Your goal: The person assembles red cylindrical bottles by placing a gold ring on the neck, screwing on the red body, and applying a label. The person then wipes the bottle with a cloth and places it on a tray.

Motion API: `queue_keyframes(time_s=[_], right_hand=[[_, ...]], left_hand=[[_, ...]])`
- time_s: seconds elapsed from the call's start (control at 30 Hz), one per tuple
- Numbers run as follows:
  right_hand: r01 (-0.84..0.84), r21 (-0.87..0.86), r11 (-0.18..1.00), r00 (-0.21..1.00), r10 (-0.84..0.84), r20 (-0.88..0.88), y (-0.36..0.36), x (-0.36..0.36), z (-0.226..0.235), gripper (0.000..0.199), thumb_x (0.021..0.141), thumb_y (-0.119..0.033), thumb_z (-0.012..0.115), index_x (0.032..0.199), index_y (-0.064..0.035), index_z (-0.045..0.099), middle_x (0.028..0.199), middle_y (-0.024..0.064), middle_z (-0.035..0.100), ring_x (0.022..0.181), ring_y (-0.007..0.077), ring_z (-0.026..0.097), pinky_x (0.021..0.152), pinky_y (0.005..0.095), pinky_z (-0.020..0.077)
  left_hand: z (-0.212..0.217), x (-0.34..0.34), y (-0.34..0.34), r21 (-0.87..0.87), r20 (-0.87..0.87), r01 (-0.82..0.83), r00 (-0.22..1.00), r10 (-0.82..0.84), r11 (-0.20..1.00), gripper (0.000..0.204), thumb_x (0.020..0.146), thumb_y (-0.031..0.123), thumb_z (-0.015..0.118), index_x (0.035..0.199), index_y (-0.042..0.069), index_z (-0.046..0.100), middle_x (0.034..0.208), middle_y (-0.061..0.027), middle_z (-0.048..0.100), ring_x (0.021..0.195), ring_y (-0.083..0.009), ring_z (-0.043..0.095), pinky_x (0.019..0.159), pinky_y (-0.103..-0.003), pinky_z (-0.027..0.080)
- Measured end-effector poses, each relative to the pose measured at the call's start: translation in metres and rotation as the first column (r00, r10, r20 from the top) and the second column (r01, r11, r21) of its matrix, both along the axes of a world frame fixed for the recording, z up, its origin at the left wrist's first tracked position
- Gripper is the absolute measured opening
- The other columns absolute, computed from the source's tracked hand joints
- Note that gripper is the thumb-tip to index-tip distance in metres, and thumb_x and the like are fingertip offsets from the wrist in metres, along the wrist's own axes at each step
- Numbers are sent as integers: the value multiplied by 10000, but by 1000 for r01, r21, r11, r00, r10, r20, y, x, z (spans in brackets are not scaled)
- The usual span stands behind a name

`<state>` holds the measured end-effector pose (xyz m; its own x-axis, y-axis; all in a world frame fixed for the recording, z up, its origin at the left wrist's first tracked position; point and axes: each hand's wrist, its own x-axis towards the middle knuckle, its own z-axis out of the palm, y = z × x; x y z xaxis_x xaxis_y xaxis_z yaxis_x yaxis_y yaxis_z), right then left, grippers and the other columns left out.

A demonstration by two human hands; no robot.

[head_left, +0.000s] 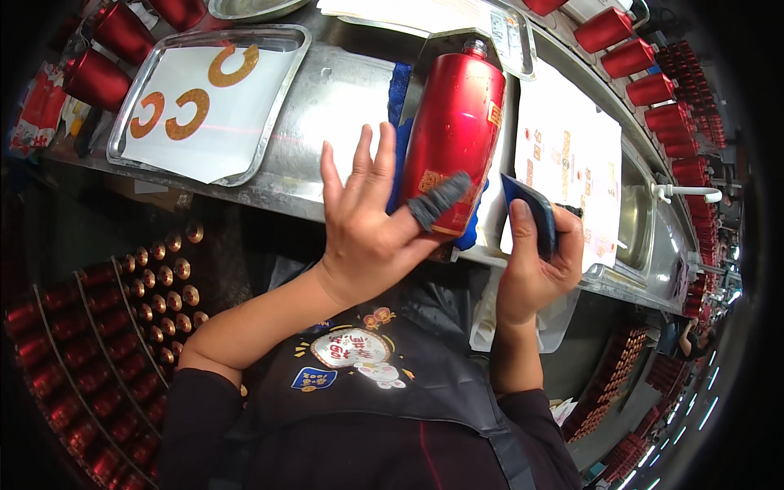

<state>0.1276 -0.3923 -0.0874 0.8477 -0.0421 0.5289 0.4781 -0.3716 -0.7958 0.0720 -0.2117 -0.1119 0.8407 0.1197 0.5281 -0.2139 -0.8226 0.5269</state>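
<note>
A glossy red bottle lies on blue cloth, its neck pointing away from me. Gold decals show on its side and near its base. My left hand is open, three fingers spread in the air and the black-sleeved index finger resting on the bottle's lower end over a decal. To the right of the bottle, my right hand grips a thin dark blue scraper between thumb and fingers, held apart from the bottle. A white decal sheet lies beyond it.
A metal tray at the left holds a white sheet with gold C-shaped pieces. Red bottles stand along the bench's far side. A sink with a white tap is at right. Crates of gold-topped bottles sit lower left.
</note>
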Motion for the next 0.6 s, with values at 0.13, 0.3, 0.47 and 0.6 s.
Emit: queue_keyframes(time_s=[0.13,0.3,0.47,0.6], right_hand=[[-12,-314,949,987,61,146,16,-11,-4,226,812,31,813,1007,-1,704,880,49,680,797,148,626,761,261,494],[-322,-491,809,812,503,297,33,-6,25,427,669,33,745,1084,-66,760,869,71,688,716,246,572,688,343,497],[-250,-669,700,795,543,271,42,20,34,307,676,0,759,972,-77,750,801,60,624,830,249,618,731,381,492],[-432,-657,617,658,715,238,31,20,26,317,631,-15,754,937,-97,757,803,39,590,796,248,616,687,371,505]], left_hand=[[-17,-4,10,-23,-17,-73,997,72,997,503,720,401,836,1121,106,763,1554,-365,336,1417,-496,402,1136,-708,159],[-29,-1,15,-83,-82,-93,993,86,992,581,750,441,822,1110,-2,712,1537,-324,400,1430,-454,406,1162,-680,127],[-31,-1,14,-179,-98,-39,995,21,983,974,762,460,833,1481,-29,394,1501,-253,489,1411,-384,451,1175,-668,85],[-27,-3,20,-178,-103,-7,995,-12,984,1108,738,453,858,1545,-35,275,1532,-231,458,1363,-345,509,1184,-650,38]])
